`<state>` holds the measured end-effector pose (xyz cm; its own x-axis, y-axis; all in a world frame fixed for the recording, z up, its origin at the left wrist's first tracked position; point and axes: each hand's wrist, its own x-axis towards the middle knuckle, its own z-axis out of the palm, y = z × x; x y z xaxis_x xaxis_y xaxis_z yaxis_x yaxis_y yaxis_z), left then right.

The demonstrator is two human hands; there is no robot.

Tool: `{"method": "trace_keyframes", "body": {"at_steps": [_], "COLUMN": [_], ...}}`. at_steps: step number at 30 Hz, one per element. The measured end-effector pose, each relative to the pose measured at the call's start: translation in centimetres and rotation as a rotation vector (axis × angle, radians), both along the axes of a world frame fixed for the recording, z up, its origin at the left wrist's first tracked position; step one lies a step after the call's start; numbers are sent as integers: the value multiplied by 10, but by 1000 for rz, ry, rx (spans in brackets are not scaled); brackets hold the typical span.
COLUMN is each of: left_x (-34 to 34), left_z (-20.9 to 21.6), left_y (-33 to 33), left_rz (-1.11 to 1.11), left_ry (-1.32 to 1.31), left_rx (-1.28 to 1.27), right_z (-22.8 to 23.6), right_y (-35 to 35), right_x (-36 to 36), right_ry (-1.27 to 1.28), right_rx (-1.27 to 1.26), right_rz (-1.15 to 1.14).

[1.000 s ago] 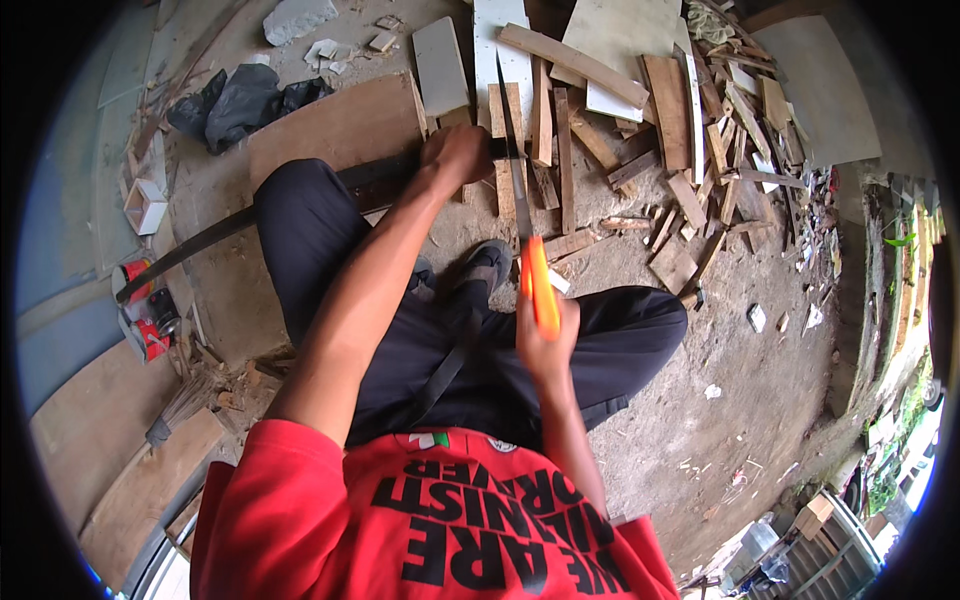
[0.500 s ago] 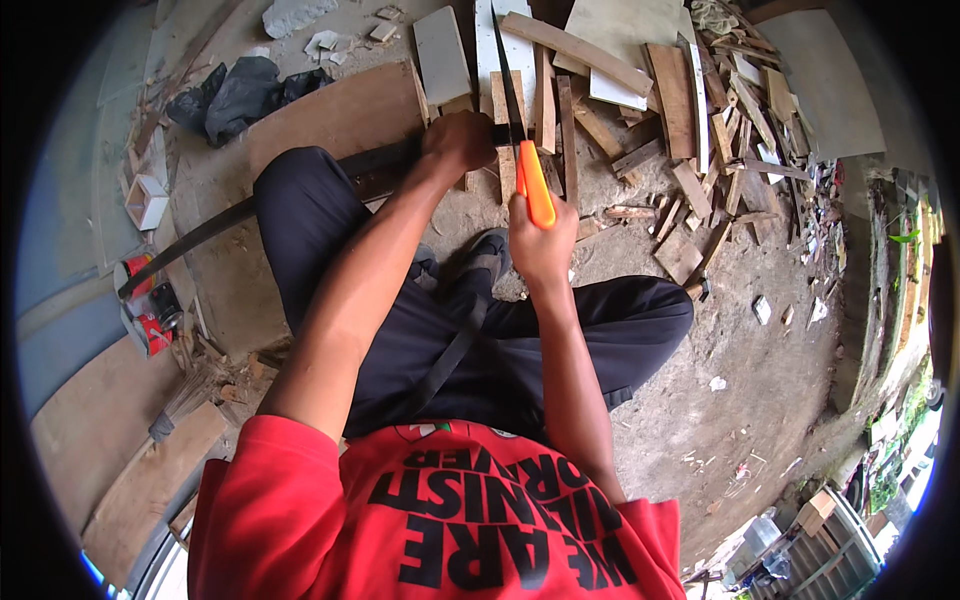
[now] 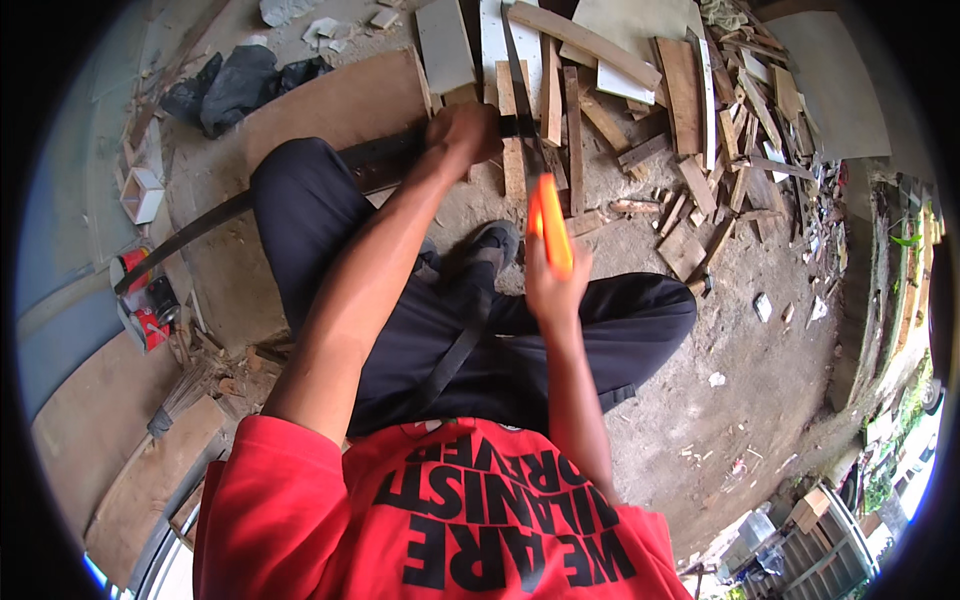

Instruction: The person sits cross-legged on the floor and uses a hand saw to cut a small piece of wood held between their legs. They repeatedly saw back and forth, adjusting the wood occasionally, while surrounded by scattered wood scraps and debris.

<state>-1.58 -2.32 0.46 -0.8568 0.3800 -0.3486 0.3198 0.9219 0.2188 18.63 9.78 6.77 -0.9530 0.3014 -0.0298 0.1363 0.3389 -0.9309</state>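
My left hand [image 3: 466, 130] is closed around a long dark wooden strip [image 3: 300, 185] that runs from the far left across my left knee to the pile of offcuts. My right hand [image 3: 553, 285] grips the orange handle of a hand saw [image 3: 547, 215]. Its thin blade [image 3: 518, 85] reaches away from me and crosses the dark strip just right of my left hand. I sit low in black trousers, one shoe [image 3: 492, 240] between my hands on the dirt.
Many pale wooden offcuts and boards [image 3: 640, 110] lie scattered ahead and to the right. A brown plywood sheet [image 3: 330, 100] lies under the strip, with black bags [image 3: 235, 85] beyond it. Red cans [image 3: 140, 300] stand at the left. Bare dirt [image 3: 740, 400] spreads to the right.
The saw went forward over the strip half a second ago and has now come back toward me. My left hand has stayed on the strip.
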Motion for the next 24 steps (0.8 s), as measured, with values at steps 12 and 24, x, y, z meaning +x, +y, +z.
{"method": "trace_keyframes", "body": {"at_steps": [12,24], "left_x": [-8,6], "left_z": [-71,25], "left_y": [-17,-1], "left_rz": [130,114], "left_ry": [41,-69], "left_rx": [118,-7], "right_z": [44,2], "right_y": [9,-4], "right_x": [155,-50], "right_ry": [-129,103], "right_rx": [42,-56], "right_rz": [37,-31]}}
